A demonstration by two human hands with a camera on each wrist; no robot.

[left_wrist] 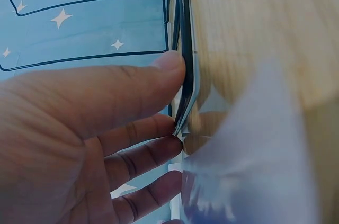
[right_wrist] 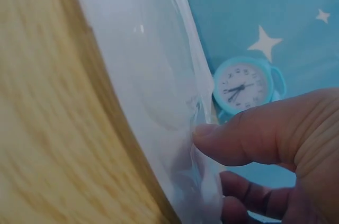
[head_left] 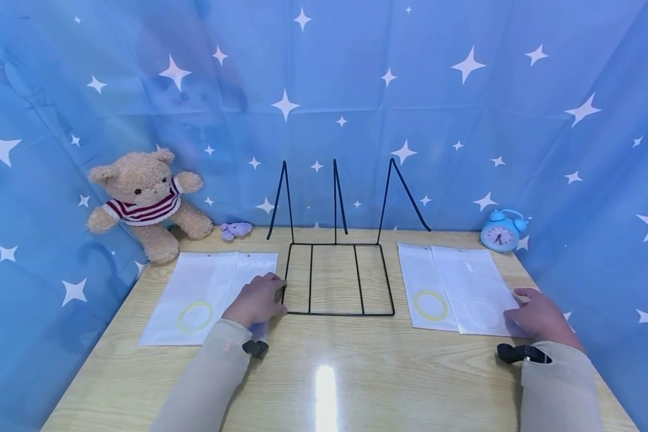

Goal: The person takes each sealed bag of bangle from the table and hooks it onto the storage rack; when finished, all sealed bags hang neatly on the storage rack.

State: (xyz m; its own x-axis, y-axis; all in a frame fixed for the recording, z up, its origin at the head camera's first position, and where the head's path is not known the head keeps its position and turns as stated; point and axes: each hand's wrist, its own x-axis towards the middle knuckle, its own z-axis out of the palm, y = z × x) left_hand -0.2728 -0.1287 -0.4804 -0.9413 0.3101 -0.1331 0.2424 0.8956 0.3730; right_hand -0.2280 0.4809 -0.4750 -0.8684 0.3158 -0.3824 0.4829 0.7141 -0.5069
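A black wire rack (head_left: 309,282) lies on the table, its three bent prongs rising at the back. My left hand (head_left: 256,298) touches the rack's left side. In the left wrist view, the thumb (left_wrist: 169,65) and fingertips meet the black wire, with the fingers fairly straight. On the right lie two overlapping whitish plastic bags (head_left: 448,258). My right hand (head_left: 542,315) pinches the outer bag's right edge, thumb (right_wrist: 209,134) on top and some fingertips hidden behind it. Two more whitish bags (head_left: 194,276) lie to the left, partly under my left hand and forearm.
Yellow rings (head_left: 431,305) mark one bag on each side. A teddy bear (head_left: 146,192) and a small purple toy (head_left: 236,230) sit at the back left. A blue alarm clock (head_left: 501,231) stands back right. A starry blue curtain (head_left: 345,60) surrounds the wooden table (head_left: 389,372).
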